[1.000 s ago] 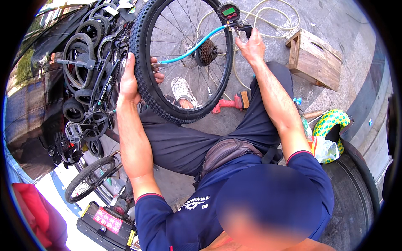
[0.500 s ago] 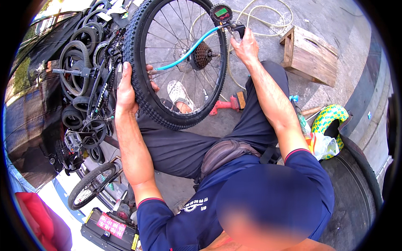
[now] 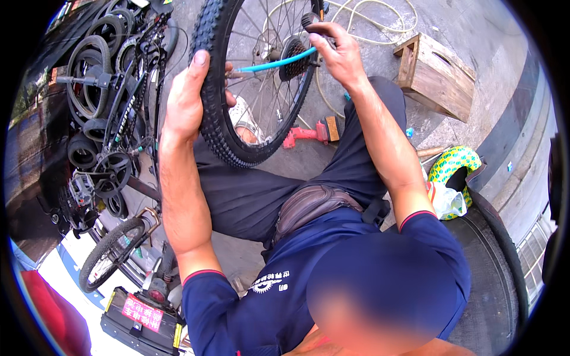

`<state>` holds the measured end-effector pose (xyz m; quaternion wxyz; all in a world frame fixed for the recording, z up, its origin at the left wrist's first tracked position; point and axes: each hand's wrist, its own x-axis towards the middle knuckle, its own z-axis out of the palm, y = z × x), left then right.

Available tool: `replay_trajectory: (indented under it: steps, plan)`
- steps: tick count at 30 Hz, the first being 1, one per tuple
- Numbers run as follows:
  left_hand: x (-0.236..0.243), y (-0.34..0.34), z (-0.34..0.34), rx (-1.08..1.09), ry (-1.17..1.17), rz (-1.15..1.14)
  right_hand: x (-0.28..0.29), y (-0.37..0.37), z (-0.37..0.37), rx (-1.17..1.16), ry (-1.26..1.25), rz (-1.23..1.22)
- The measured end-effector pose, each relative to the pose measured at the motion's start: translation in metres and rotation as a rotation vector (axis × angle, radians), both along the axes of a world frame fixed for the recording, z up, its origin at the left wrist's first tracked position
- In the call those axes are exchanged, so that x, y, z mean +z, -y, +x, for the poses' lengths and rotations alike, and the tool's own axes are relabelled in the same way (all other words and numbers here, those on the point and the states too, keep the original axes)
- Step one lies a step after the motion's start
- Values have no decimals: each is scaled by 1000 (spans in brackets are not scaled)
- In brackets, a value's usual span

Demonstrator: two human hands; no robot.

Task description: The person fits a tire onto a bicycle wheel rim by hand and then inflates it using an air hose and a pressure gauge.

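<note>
A bicycle wheel (image 3: 212, 118) with a knobbly black tyre stands tilted in front of my legs, its rear cassette (image 3: 292, 72) facing right. My left hand (image 3: 185, 101) is closed round the tyre's left side, thumb outside and fingertips showing inside the rim. By those fingertips is the metal end of a blue hose (image 3: 270, 65), which crosses the spokes to my right hand (image 3: 343, 59). That hand grips a tyre inflator, mostly hidden behind the fingers; its round gauge (image 3: 309, 21) shows edge-on at the fingertips.
A red power tool (image 3: 306, 135) lies on the ground between my legs. Ahead to the right stand a wooden box (image 3: 439, 74) and a coiled pale hose (image 3: 389, 44). Old tyres (image 3: 89, 77) pile up at left, above a bicycle wheel (image 3: 113, 255) and black case (image 3: 139, 323).
My right hand has turned the inflator, so its gauge face no longer shows. The wheel and left hand have shifted up and right in view, and the wheel looks narrower.
</note>
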<state>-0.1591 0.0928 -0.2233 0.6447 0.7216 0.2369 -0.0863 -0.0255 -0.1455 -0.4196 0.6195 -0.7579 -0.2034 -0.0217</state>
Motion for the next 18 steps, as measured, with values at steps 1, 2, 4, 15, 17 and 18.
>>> replay_trajectory:
  steps: [1,2,4,15,17,18]
  plan:
    - [4,0,-2,-9,-4,16,39,-9,-17,191,-63,25]
    - [4,1,0,-29,2,24,66,-17,-26,371,-117,43]
    - [3,2,1,-44,15,51,81,-38,-34,586,155,29]
    - [-5,-7,-2,-21,81,112,61,-64,-24,806,-363,184]
    - [-5,-7,-4,-23,95,125,61,-67,-27,781,-399,193]
    - [-5,-6,-5,-25,102,132,61,-69,-28,768,-416,198]
